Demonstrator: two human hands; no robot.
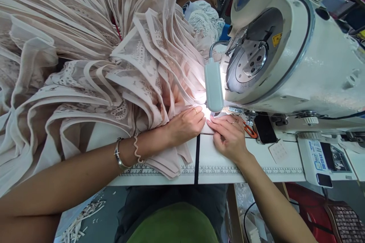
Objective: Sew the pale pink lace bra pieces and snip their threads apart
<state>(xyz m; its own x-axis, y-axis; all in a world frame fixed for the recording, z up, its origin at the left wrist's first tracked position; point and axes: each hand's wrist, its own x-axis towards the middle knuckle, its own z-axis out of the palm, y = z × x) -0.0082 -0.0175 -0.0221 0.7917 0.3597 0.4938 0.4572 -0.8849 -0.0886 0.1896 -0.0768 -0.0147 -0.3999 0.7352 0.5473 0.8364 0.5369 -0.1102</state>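
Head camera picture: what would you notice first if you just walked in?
A huge heap of pale pink lace fabric fans out over the left half of the table. Under a bright lamp in the middle, the left hand and right hand press the fabric flat. A big white sewing machine fills the right.

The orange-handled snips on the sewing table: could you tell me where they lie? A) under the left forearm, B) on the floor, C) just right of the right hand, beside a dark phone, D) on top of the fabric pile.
C: the orange-handled snips lie on the white table just beyond the right hand, next to the dark phone.
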